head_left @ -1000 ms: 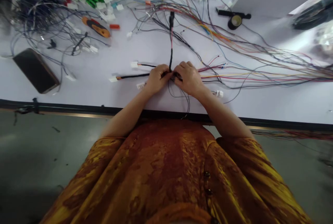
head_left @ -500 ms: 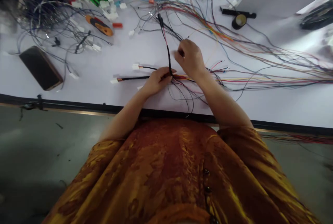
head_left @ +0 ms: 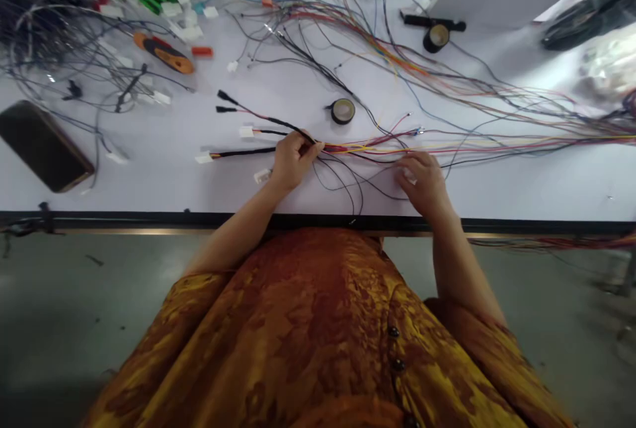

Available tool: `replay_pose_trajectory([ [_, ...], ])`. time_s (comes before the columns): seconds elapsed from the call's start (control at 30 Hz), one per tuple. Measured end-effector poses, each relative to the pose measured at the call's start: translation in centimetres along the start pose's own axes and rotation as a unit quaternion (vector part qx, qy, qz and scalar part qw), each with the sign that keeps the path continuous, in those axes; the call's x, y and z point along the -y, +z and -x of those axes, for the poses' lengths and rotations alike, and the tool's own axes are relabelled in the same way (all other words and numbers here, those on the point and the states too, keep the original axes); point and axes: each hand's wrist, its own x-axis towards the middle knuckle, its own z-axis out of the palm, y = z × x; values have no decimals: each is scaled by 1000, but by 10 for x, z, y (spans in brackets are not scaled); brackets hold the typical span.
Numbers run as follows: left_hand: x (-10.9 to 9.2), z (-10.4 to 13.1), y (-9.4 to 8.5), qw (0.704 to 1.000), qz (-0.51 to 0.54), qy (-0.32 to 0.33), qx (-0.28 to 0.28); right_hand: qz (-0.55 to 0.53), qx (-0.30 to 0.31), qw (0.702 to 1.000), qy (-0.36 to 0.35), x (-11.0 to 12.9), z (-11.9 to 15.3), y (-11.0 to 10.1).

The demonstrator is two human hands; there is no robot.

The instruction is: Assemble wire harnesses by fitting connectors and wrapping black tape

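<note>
A wire harness [head_left: 348,148] lay across the white worktop [head_left: 497,189], the left hand [head_left: 291,161] with fingers clamped on its taped junction. The right hand [head_left: 422,183] rested fingers together on loose wires, with a tape roll [head_left: 342,110] just beyond and a phone [head_left: 42,144] far left.

1 s ago I had both hands bunched together on the taped junction of the harness. Since then the right hand [head_left: 423,183] went up and away at 0.5 s, and has now come down to the right, resting on the loose wires [head_left: 377,179] near the surface's front edge, well apart from the left hand [head_left: 292,161]. A tape roll [head_left: 343,110] now lies on the surface [head_left: 149,176] just beyond the harness; it wasn't there before. The black branch [head_left: 248,110] that stood pointing away from me now lies swung over to the left, w/ two black ends showing.
</note>
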Motion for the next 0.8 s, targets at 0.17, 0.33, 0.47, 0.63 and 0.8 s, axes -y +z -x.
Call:
replay_pose_trajectory([
  [0.17,-3,3,4,999,-2,32,-20,-25,12,1000,12,7,-6,-13],
  [0.33,0,2,6,998,8,47,-36,-133,45,985,100,35,-21,-70],
  [0.47,0,-1,6,998,13,49,-44,-324,51,940,89,62,-68,-96],
  [0.63,-5,1,5,998,-1,36,-43,-533,89,824,170,106,-187,-68],
  [0.8,-5,3,8,998,-24,41,-46,-566,220,772,190,148,-288,20],
])
